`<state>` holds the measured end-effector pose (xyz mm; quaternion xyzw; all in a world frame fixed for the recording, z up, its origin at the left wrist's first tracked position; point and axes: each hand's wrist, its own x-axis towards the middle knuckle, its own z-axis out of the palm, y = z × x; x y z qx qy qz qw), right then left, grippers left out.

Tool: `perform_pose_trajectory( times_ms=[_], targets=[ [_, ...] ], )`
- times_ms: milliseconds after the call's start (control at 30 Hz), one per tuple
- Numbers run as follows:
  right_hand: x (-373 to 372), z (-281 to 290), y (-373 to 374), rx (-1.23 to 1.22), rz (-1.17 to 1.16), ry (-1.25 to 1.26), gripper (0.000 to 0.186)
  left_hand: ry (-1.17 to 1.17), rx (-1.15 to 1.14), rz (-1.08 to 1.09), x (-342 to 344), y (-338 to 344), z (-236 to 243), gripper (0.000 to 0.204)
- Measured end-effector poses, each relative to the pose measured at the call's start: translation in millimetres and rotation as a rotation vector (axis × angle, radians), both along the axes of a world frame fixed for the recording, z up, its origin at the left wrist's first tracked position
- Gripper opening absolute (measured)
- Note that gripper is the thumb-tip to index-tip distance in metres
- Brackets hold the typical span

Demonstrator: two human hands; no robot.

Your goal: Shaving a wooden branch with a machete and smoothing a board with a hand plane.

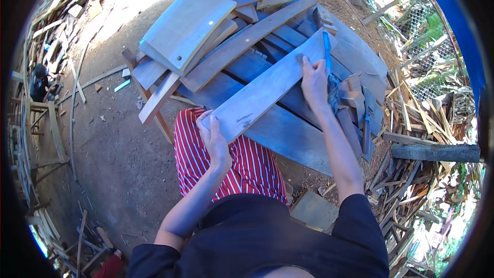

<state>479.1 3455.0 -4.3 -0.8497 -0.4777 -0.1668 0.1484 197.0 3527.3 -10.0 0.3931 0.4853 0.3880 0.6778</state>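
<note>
A long, pale wooden board (267,90) lies slantwise in front of me, its near end over my lap and its far end above the worktable. My left hand (212,133) is closed on the near end, thumb on top. Toward the far end, my right hand (315,80) grips the right edge, with its fingers partly hidden. Dark smudges mark the board's face near my left hand. Beside my right fingers, a narrow blue strip (327,51) runs along the edge; I cannot tell whether it is a separate thing. Below the board is the slatted wooden worktable (293,131).
Stacked flat boards (188,23) and a long plank (247,44) cover the table's far left. Small wood blocks (354,95) sit at its right. Scrap wood (411,185) is heaped on the right, with more along the left. A person (40,82) sits at far left.
</note>
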Motion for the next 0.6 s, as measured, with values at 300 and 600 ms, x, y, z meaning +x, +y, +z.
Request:
perform_pose_trajectory(
  times_ms=[300,600],
  targets=[
    [-168.3,28.1,12.9,0.095,0.486,0.077,0.038,-0.160,-0.060,0.094,-6.6,13.2,-14.5,0.028],
    [60.3,-11.6,18.6,0.095,-0.145,-0.106,0.016,-0.029,0.057,0.017,12.3,16.5,3.9,0.028]
  ],
)
